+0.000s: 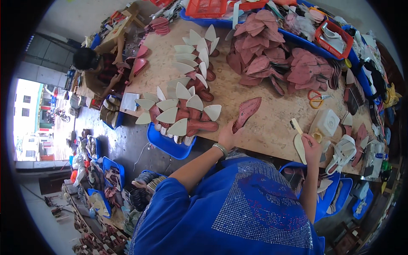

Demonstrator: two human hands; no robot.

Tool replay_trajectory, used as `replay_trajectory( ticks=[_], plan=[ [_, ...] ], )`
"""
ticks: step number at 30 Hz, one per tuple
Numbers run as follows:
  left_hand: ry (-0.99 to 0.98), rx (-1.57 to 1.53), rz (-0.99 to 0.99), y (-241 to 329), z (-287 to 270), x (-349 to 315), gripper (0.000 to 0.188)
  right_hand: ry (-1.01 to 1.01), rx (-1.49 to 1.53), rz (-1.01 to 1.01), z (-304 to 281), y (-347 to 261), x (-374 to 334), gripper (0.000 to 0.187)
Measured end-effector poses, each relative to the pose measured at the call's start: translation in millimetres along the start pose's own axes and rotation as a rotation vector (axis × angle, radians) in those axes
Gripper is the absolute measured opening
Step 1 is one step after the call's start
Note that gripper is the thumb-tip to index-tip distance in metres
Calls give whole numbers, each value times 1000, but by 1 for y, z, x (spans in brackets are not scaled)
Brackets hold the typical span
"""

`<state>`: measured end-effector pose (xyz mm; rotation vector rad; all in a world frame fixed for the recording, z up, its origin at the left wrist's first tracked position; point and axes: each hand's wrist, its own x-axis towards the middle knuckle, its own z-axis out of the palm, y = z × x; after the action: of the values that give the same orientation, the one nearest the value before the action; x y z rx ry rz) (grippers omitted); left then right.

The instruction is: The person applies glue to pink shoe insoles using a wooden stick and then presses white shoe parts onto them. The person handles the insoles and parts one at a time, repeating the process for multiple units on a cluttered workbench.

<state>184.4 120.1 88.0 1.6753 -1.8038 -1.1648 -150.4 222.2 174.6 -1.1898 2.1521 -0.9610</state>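
Note:
My left hand (228,137) grips the heel end of a dark-red shoe insole (247,111), its pointed toe tilted away over the wooden table. In my right hand (312,149) is a small brush (296,125) with a pale handle and dark bristles. A cream pointed insole piece (299,148) is right beside that hand at the table's near edge; whether the fingers touch it I cannot tell. Close by stands a white plastic container (328,122). Left of my left hand, several red insoles (203,126) lie in overlapping rows, with cream pointed pieces (178,127) on them.
Stacked reddish insoles (259,40) cover the table's far side. Orange-handled scissors (316,99) lie near the container. Blue trays (172,144) and bins stand along the near edge. A red basket (333,40) sits at the far right. Another person (100,68) works at the left.

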Motion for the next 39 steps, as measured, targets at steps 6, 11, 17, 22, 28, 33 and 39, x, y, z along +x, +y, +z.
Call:
replay_trajectory(
  ticks=[6, 11, 17, 22, 28, 33, 39],
  plan=[
    [-16, -179, -41, -4, 6, 6, 51, 75, 281, 100, 0, 5, -2, 21],
    [-85, -92, -200, 10, 2, 8, 49, 124, 343, 79, -5, -4, -6, 22],
    [-66, 102, -127, -4, 12, 25, 53, 157, 394, 63, -10, -7, -14, 22],
    [-76, 320, -42, -15, 30, 48, 60, 200, 386, 79, -19, -9, -25, 22],
    [-115, 421, 85, -28, 35, 67, 57, 244, 410, 103, -29, 5, -40, 22],
    [-127, 469, 163, -36, 38, 81, 56, 278, 413, 150, -33, 9, -51, 22],
    [-186, 460, 54, -28, 37, 91, 67, 290, 381, 185, -34, 11, -55, 24]
  ],
)
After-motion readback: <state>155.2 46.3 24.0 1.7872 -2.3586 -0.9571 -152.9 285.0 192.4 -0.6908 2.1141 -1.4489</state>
